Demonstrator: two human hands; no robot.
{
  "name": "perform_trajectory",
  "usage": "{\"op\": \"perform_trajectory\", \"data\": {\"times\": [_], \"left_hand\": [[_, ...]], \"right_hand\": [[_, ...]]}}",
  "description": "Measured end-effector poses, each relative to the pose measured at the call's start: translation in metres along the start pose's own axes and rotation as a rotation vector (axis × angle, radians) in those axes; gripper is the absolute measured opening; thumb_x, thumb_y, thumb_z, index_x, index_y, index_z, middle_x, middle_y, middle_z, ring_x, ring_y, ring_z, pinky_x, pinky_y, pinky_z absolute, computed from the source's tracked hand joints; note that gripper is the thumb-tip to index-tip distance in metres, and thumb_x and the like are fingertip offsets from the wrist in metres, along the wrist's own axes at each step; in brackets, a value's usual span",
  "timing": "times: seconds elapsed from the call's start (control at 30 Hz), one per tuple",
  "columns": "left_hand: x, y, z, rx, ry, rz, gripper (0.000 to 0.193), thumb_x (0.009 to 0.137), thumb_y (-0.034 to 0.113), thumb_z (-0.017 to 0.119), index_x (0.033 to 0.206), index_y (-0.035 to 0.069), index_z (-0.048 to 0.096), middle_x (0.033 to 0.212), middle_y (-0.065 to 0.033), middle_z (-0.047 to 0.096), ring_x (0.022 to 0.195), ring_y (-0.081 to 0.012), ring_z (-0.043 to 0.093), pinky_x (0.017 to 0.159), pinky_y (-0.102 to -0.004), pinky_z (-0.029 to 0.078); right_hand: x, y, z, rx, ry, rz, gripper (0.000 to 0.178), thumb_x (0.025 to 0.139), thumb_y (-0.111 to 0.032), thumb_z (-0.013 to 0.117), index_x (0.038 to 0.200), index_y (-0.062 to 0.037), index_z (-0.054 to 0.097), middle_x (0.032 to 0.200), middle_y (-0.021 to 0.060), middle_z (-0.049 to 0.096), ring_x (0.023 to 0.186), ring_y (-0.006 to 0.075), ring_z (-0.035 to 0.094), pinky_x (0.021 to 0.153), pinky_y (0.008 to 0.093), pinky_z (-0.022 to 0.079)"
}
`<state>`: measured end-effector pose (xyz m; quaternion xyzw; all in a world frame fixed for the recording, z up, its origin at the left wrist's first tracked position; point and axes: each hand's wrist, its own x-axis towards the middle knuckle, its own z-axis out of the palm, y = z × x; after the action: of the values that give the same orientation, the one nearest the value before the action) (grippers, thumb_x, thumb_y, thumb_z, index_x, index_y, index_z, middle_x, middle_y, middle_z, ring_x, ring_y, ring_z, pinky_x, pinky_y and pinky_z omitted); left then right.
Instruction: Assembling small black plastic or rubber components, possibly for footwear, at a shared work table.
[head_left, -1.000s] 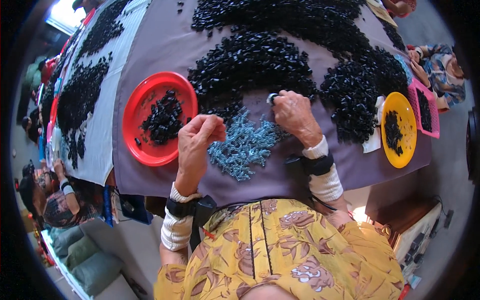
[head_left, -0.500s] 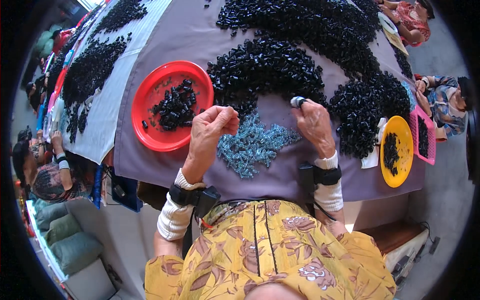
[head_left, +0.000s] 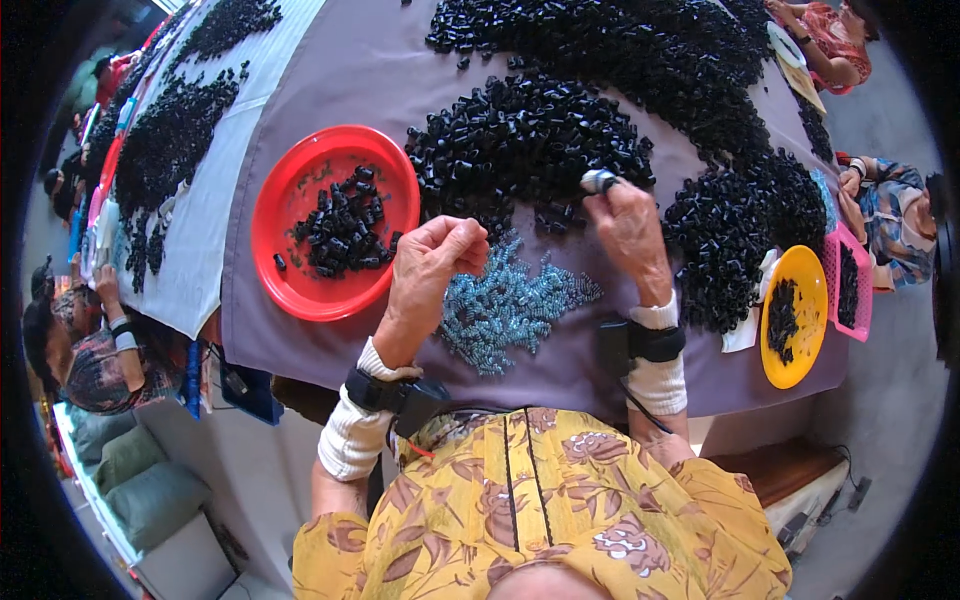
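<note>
My left hand (head_left: 436, 262) is closed in a pinch over the left edge of a pile of small silvery-blue coiled pieces (head_left: 520, 305) that look like springs. Whatever lies between its fingertips is too small to make out. At the front edge of a heap of small black tubular plastic pieces (head_left: 530, 140), my right hand (head_left: 632, 232) has its fingers curled together. A white wrapping with a dark band (head_left: 600, 181) covers one of its fingertips. Its grasp is hidden. A red plate (head_left: 270, 225) with black pieces (head_left: 345, 225) stands left of my left hand.
More black pieces (head_left: 740, 240) are heaped at the right, beside a yellow plate (head_left: 812, 300) and a pink basket (head_left: 862, 310). A purple cloth (head_left: 300, 345) covers the table. Other people sit along both sides; one person's hand (head_left: 108, 285) shows at the left.
The whole view has shifted slightly. My left hand has edged right over the coiled pieces, still pinched. My right hand stays by the black heap, its fingers curled a little more inward.
</note>
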<state>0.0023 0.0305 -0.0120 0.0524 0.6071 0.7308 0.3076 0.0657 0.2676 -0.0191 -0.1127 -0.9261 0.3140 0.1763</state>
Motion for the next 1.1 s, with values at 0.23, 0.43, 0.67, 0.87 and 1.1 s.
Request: {"op": "perform_trajectory", "data": {"times": [0.23,0.43,0.67,0.87,1.1], "left_hand": [[0.011,0.004,0.004,0.009,0.001,-0.016,0.023,0.091,0.022,0.057,0.089,0.0,0.062,0.077,-0.0047,0.063,0.067,-0.0116,0.06,0.064,-0.0249,0.05],[0.02,0.04,0.002,0.018,-0.003,0.103,0.022,0.091,0.02,0.056,0.091,-0.001,0.062,0.078,-0.0058,0.063,0.067,-0.0123,0.06,0.064,-0.0252,0.051],[0.024,0.099,-0.002,-0.037,0.028,0.314,0.024,0.09,0.024,0.059,0.09,0.0,0.063,0.077,-0.0052,0.064,0.069,-0.0111,0.061,0.065,-0.0237,0.051],[0.022,0.074,-0.008,0.023,0.051,0.218,0.023,0.091,0.024,0.056,0.092,0.002,0.062,0.079,-0.0046,0.063,0.068,-0.0119,0.061,0.065,-0.0245,0.05],[0.023,0.051,-0.013,0.008,0.055,0.109,0.022,0.092,0.023,0.055,0.092,0.002,0.061,0.078,-0.0038,0.062,0.068,-0.0108,0.06,0.066,-0.0246,0.05]], "right_hand": [[-0.008,0.003,-0.003,-0.009,-0.095,-0.042,0.013,0.078,-0.01,0.062,0.075,0.0025,0.059,0.073,0.0146,0.057,0.065,0.0329,0.058,0.057,0.0396,0.046],[-0.016,0.001,0.011,-0.096,-0.132,-0.179,0.014,0.075,-0.01,0.065,0.072,0.0022,0.059,0.073,0.0145,0.058,0.066,0.0325,0.059,0.058,0.0402,0.048],[-0.014,0.002,0.004,-0.105,-0.078,-0.027,0.015,0.073,-0.011,0.066,0.076,0.0016,0.059,0.075,0.0155,0.059,0.068,0.0332,0.061,0.059,0.0405,0.05],[-0.02,0.004,0.009,-0.301,-0.155,-0.1,0.018,0.073,-0.014,0.068,0.077,0.001,0.059,0.079,0.0145,0.059,0.069,0.0329,0.062,0.06,0.0393,0.052],[-0.02,-0.005,0.023,-0.278,-0.218,-0.189,0.021,0.071,-0.017,0.07,0.071,0.0014,0.058,0.076,0.013,0.058,0.07,0.032,0.06,0.061,0.0403,0.049]]}}
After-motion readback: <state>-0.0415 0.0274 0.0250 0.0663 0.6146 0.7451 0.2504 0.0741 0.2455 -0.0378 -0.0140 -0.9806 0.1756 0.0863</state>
